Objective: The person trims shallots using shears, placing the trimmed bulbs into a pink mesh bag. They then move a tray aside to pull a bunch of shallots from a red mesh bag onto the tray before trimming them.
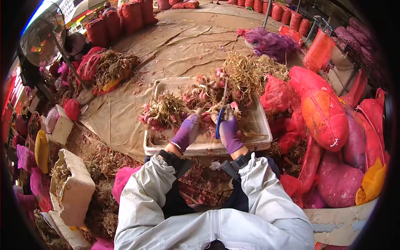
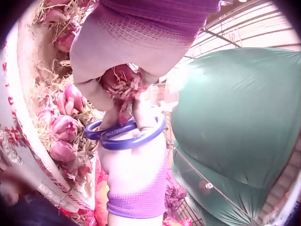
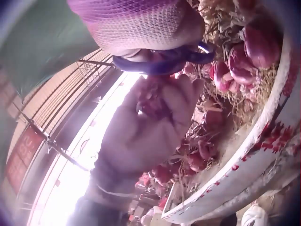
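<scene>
My left hand (image 1: 187, 130), in a purple glove, grips a red shallot bunch (image 1: 207, 118) over a white tray (image 1: 204, 148). In the left wrist view the left hand (image 2: 134, 44) curls round the shallot (image 2: 123, 84). My right hand (image 1: 228, 130), gloved too, holds blue-handled scissors (image 1: 219, 118) with the blades pointing up and away. The scissor handles (image 2: 124, 134) ring the right hand's fingers (image 2: 141, 113). In the right wrist view the scissors (image 3: 162, 63) sit just above the left hand (image 3: 150, 125). More shallots (image 1: 164, 112) with dry stems fill the tray.
Red mesh sacks (image 1: 325, 112) pile up at my right. A purple bag (image 1: 271, 41) lies beyond the tray on a brown tarp (image 1: 179, 46). Foam boxes (image 1: 73, 187) and a heap of dry roots (image 1: 112, 66) stand at left, with a fan (image 1: 41, 35) behind.
</scene>
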Demonstrator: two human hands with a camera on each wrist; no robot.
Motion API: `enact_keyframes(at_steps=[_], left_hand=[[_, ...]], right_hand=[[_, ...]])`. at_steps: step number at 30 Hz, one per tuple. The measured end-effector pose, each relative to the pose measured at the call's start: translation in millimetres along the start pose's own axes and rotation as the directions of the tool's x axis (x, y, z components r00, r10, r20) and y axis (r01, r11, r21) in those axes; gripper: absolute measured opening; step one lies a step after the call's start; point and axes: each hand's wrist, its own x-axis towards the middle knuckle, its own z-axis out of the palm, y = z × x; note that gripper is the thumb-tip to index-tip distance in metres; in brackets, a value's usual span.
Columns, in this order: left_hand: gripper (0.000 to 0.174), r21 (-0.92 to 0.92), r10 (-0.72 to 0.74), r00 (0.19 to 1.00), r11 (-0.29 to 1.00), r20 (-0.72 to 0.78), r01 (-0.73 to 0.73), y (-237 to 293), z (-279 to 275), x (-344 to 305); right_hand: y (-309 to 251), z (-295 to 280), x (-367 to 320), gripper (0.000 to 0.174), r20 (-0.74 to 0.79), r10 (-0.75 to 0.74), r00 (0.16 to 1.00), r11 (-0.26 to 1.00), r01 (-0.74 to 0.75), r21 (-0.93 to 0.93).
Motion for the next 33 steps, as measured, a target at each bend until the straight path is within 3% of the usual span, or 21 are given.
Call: enact_keyframes(at_steps=[2, 3, 6, 7, 8, 9, 10, 12, 14, 15, 19, 21, 22, 24, 25, 26, 28, 29, 30, 32, 33], left_hand=[[0.026, 0.007, -0.009, 1.0, 1.0, -0.017, 0.009, 4.6, 0.3, -1.0], [0.025, 0.003, -0.017, 0.999, 1.0, -0.033, 0.017, 4.7, 1.1, -0.4], [0.022, -0.034, -0.005, 0.999, 0.999, -0.043, 0.003, 8.3, 7.9, -1.8], [0.022, -0.021, 0.0, 0.999, 1.0, -0.041, -0.001, 10.3, 12.2, -3.9], [0.021, -0.01, 0.001, 0.999, 1.0, -0.04, -0.002, 14.4, 18.9, -8.4], [0.021, 0.099, 0.015, 0.995, 0.995, 0.097, -0.025, 18.5, 21.0, -9.5], [0.021, 0.098, 0.013, 0.995, 0.995, 0.095, -0.022, 17.8, 20.6, -8.6], [0.024, 0.038, 0.022, 0.998, 0.999, 0.066, -0.025, 13.4, 18.2, -4.2], [0.028, -0.055, -0.034, 0.998, 0.998, 0.054, 0.037, 6.6, 5.1, 3.0], [0.029, -0.08, -0.087, 0.995, 0.993, 0.055, 0.091, 12.3, 9.0, -0.6], [0.033, -0.062, -0.157, 0.985, 0.985, 0.068, 0.161, 22.9, 22.1, -17.5], [0.038, -0.075, -0.18, 0.984, 0.981, 0.001, 0.179, 16.2, 17.5, -17.2], [0.038, -0.077, -0.181, 0.984, 0.981, -0.002, 0.18, 15.7, 15.0, -15.4], [0.044, 0.092, -0.26, 0.955, 0.964, 0.139, 0.249, 19.1, 12.1, -11.3], [0.044, 0.096, -0.262, 0.955, 0.963, 0.138, 0.25, 17.8, 9.2, -10.1], [0.045, 0.346, -0.107, 0.989, 0.936, 0.101, 0.066, 16.3, 6.7, -8.5], [0.053, 0.748, 0.204, 0.968, 0.617, 0.147, -0.244, 7.8, 0.3, -8.3], [0.062, 0.574, 0.052, 0.985, 0.807, 0.162, -0.137, 12.1, -4.3, -4.8], [0.057, 0.586, -0.023, 0.98, 0.805, 0.198, -0.099, 29.6, 8.7, -15.9], [0.055, 0.361, 0.011, 0.946, 0.923, 0.323, -0.134, 29.4, 12.4, -16.5], [0.053, 0.302, 0.081, 0.933, 0.933, 0.35, -0.194, 24.4, 13.2, -14.2]], right_hand=[[-1.3, -1.9, -0.7, 0.031, -0.026, -0.091, 0.995, 0.969, 0.083, -0.232], [-11.3, 1.3, -5.6, 0.034, -0.013, 0.02, 1.0, 0.976, -0.022, -0.218], [-25.0, 3.5, -6.9, 0.032, 0.129, -0.015, 0.991, 1.0, 0.016, -0.007], [-33.4, 4.6, -11.6, 0.033, 0.072, 0.052, 0.996, 0.996, -0.047, -0.069], [-28.8, 4.7, -7.4, 0.03, -0.007, -0.034, 0.999, 0.981, 0.032, -0.189], [-19.3, -3.3, 4.2, 0.028, 0.002, -0.046, 0.999, 0.993, 0.046, -0.113], [-11.0, -11.1, 13.4, 0.027, 0.012, -0.061, 0.998, 0.997, 0.062, -0.036], [-19.1, -4.8, 5.2, 0.029, -0.003, -0.033, 0.999, 0.988, 0.032, -0.153], [-17.3, -2.4, 4.8, 0.033, 0.087, -0.173, 0.981, 0.96, 0.187, -0.209], [-19.9, 1.1, 4.4, 0.038, 0.095, -0.118, 0.988, 0.99, 0.124, -0.062], [-23.7, -7.2, 3.5, 0.046, 0.245, -0.135, 0.96, 0.985, 0.157, -0.074], [-30.1, -8.9, 0.6, 0.044, 0.353, -0.093, 0.931, 0.896, 0.233, -0.378], [-22.4, -10.4, 3.3, 0.044, 0.354, -0.09, 0.931, 0.897, 0.231, -0.378], [-13.2, -4.3, 6.9, 0.041, 0.255, -0.161, 0.953, 0.921, 0.238, -0.307], [-13.9, -8.6, 5.4, 0.041, 0.202, -0.009, 0.979, 0.964, 0.062, -0.26], [-13.0, -7.3, 5.4, 0.041, 0.2, -0.011, 0.98, 0.964, 0.063, -0.257], [-7.9, -7.1, 4.4, 0.036, 0.166, 0.082, 0.983, 0.992, -0.096, 0.077], [12.3, -29.2, 22.1, 0.034, 0.267, 0.007, 0.964, 0.998, 0.012, -0.068], [-20.5, -17.0, 3.9, 0.036, 0.323, 0.021, 0.946, 0.999, -0.008, -0.043], [-35.8, -13.3, -3.9, 0.039, 0.386, -0.049, 0.921, 0.998, 0.055, -0.004], [-31.5, -11.1, 1.9, 0.038, 0.359, 0.023, 0.933, 0.973, -0.103, 0.206]])
